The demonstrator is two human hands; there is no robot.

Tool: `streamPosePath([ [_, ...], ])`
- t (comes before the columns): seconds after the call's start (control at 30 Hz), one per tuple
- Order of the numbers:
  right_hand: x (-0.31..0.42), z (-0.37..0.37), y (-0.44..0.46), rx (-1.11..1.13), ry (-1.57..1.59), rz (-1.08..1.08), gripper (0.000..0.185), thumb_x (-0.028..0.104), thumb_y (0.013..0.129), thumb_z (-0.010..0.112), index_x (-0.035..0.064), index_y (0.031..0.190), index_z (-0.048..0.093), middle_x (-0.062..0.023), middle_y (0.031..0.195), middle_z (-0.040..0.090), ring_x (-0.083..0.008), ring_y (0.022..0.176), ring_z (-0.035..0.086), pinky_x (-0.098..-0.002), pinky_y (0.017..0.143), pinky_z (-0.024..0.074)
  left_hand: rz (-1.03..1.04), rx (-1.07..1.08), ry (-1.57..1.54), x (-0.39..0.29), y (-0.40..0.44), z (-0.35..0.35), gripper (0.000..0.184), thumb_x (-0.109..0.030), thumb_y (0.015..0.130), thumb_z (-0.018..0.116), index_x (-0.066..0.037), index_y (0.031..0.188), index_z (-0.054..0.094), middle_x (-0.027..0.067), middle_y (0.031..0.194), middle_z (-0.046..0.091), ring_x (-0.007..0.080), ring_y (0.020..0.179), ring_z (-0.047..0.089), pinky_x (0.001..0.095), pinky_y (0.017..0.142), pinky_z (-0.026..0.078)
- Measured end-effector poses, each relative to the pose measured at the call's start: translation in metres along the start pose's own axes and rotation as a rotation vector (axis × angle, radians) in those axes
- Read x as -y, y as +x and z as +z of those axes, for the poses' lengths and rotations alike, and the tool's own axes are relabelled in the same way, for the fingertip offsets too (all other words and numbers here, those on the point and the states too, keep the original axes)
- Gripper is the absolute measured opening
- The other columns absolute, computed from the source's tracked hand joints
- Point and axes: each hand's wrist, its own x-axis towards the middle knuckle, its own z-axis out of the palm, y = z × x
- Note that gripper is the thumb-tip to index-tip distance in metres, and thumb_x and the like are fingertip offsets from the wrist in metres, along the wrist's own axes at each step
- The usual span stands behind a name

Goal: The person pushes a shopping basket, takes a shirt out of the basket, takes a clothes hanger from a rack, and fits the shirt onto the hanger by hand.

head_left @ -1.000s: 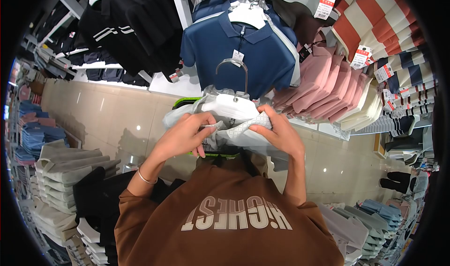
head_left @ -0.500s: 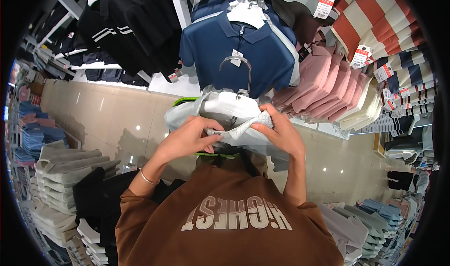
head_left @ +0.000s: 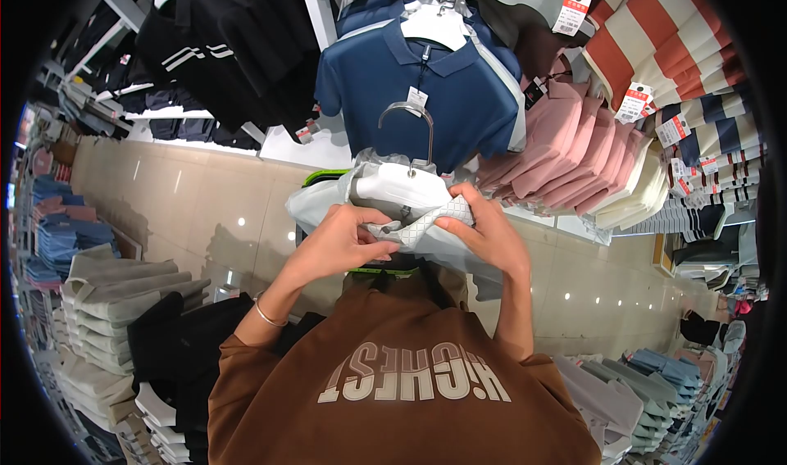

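Note:
A light grey garment [head_left: 316, 199] hangs on a white hanger [head_left: 402, 186] with a metal hook, in front of my body. Its patterned collar [head_left: 430, 222] lies between my two hands. My left hand [head_left: 344, 240] pinches the collar's left edge between thumb and fingers. On the other side, my right hand [head_left: 485, 229] grips the collar's right part, thumb on top. Clear plastic shows around the hanger's neck. Below the garment, a black and green thing [head_left: 328, 175] is partly hidden.
A navy polo shirt [head_left: 434, 88] hangs just ahead. Pink shirts [head_left: 553, 141] and striped garments [head_left: 656, 31] hang at the right, black garments [head_left: 234, 39] at the upper left. Grey folded clothes [head_left: 102, 301] are at the lower left. Tiled floor [head_left: 188, 186] shows between the racks.
My left hand has moved a little right along the collar, its fingers tucked closer to the edge. The hanger hook tilted right and came back. My right hand keeps its hold.

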Motion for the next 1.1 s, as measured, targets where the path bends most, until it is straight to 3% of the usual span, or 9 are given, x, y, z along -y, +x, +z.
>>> streamPosePath([
  [0.2,0.007,0.000,0.002,-0.006,0.055,0.000,0.045,0.038,0.086,0.067,0.0083,0.116,0.051,-0.0198,0.076,0.061,-0.0317,0.072,0.059,-0.0391,0.066,0.0448,-0.060,-0.030,-0.066,0.004,0.001,-0.001,0.024,-0.005,0.083,0.068,0.012,0.100,0.064,0.0145,0.074,0.069,0.0170,0.067,0.070,0.0240,0.058,0.054],
  [0.3,0.010,-0.001,0.002,0.001,0.046,0.031,0.036,0.025,0.085,0.069,0.0052,0.110,0.052,-0.0162,0.082,0.062,-0.0283,0.071,0.058,-0.0345,0.067,0.0448,-0.030,-0.010,-0.051,0.003,0.000,-0.001,0.022,-0.005,0.084,0.067,0.011,0.099,0.064,0.0143,0.073,0.069,0.0169,0.067,0.070,0.0241,0.058,0.055],
  [0.4,0.011,-0.001,0.002,-0.018,0.023,0.025,0.034,0.024,0.086,0.068,0.0050,0.109,0.052,-0.0155,0.081,0.062,-0.0264,0.070,0.058,-0.0336,0.067,0.0447,0.024,0.033,-0.040,0.005,-0.001,-0.002,0.019,-0.003,0.086,0.064,0.010,0.100,0.064,0.0150,0.076,0.069,0.0171,0.069,0.071,0.0245,0.060,0.056],
  [0.5,0.001,0.000,0.000,-0.010,0.021,0.044,0.046,0.039,0.086,0.067,0.0088,0.117,0.051,-0.0192,0.078,0.061,-0.0320,0.077,0.058,-0.0393,0.071,0.0446,0.037,0.083,-0.111,0.006,-0.003,-0.003,0.019,-0.001,0.089,0.058,0.011,0.103,0.063,0.0162,0.083,0.069,0.0186,0.075,0.071,0.0251,0.065,0.057],
  [0.7,0.004,-0.005,-0.003,0.027,0.052,0.081,0.044,0.037,0.086,0.067,0.0098,0.116,0.051,-0.0195,0.082,0.061,-0.0314,0.081,0.056,-0.0393,0.074,0.0440,0.046,0.102,-0.220,0.017,0.000,-0.005,0.023,0.000,0.093,0.049,0.013,0.111,0.058,0.0163,0.093,0.068,0.0216,0.084,0.070,0.0265,0.073,0.058],
  [0.9,0.006,-0.007,-0.004,0.063,0.032,0.025,0.043,0.034,0.087,0.067,0.0073,0.116,0.050,-0.0186,0.076,0.061,-0.0307,0.071,0.058,-0.0373,0.067,0.0449,0.009,0.050,-0.179,0.014,0.001,-0.002,0.023,0.000,0.094,0.048,0.013,0.110,0.058,0.0160,0.092,0.067,0.0210,0.082,0.070,0.0269,0.073,0.058],
  [1.0,0.007,-0.002,-0.004,0.048,0.100,-0.015,0.035,0.025,0.087,0.068,0.0052,0.109,0.051,-0.0144,0.079,0.060,-0.0229,0.072,0.057,-0.0333,0.067,0.0445,0.037,0.032,-0.177,0.015,0.004,0.004,0.022,0.000,0.092,0.050,0.013,0.108,0.058,0.0161,0.092,0.067,0.0204,0.081,0.070,0.0264,0.071,0.057],
  [1.1,0.003,0.002,-0.003,0.022,0.114,-0.041,0.042,0.034,0.087,0.067,0.0065,0.115,0.051,-0.0197,0.077,0.062,-0.0303,0.070,0.060,-0.0376,0.065,0.0452,0.079,0.064,-0.137,0.018,0.006,0.007,0.024,0.000,0.089,0.053,0.013,0.109,0.058,0.0156,0.092,0.067,0.0188,0.080,0.070,0.0257,0.070,0.057],
])
